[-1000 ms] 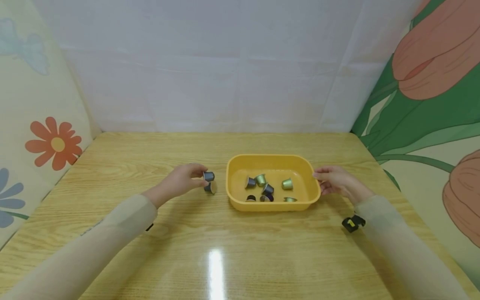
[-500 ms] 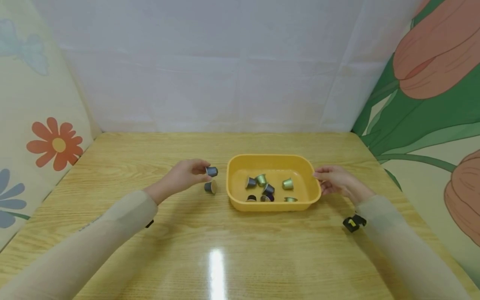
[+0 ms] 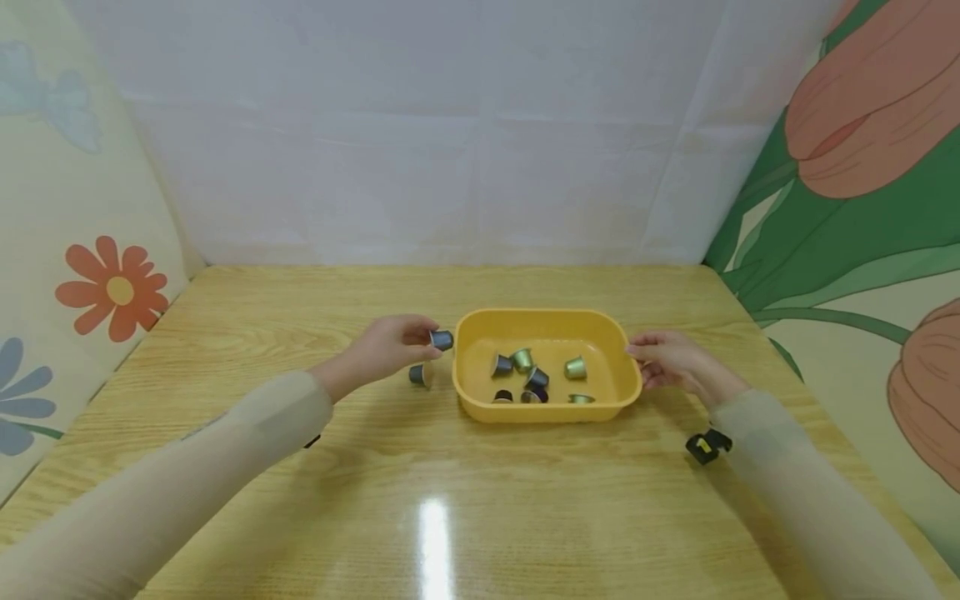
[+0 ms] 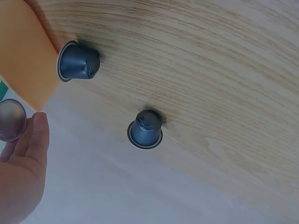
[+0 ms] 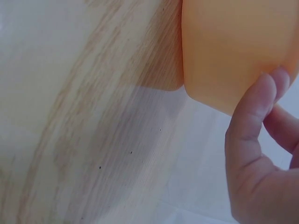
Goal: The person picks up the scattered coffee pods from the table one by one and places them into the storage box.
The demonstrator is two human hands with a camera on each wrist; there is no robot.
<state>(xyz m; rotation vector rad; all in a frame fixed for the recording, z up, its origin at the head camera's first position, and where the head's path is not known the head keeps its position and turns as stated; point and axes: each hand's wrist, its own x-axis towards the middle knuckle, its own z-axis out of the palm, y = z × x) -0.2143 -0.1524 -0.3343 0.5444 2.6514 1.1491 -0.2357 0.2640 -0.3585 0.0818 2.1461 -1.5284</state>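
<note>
My left hand (image 3: pixel 386 346) pinches a dark blue-grey coffee capsule (image 3: pixel 441 340) between thumb and fingers, just outside the left rim of a yellow plastic basin (image 3: pixel 551 412). In the left wrist view the lid side of the held capsule (image 4: pixel 11 120) shows. Below that hand a dark capsule (image 3: pixel 419 375) lies on its side on the table. The left wrist view has two dark capsules on the wood, one close to the basin and a second capsule (image 4: pixel 145 130) farther off, hidden in the head view. My right hand (image 3: pixel 671 358) grips the basin's right rim with thumb and fingers.
Inside the basin lie several dark capsules (image 3: pixel 537 377) and green capsules (image 3: pixel 575 367), some partly behind the front wall. The basin rests on a wood-grain table (image 3: pixel 525 508). A white cloth (image 3: pixel 450 167) hangs behind the table, with flower-printed panels (image 3: pixel 847 333) at both sides.
The left hand has lifted its capsule away from the one lying on the table and carried it right, up to the basin's left rim. The right hand and basin stay almost still.
</note>
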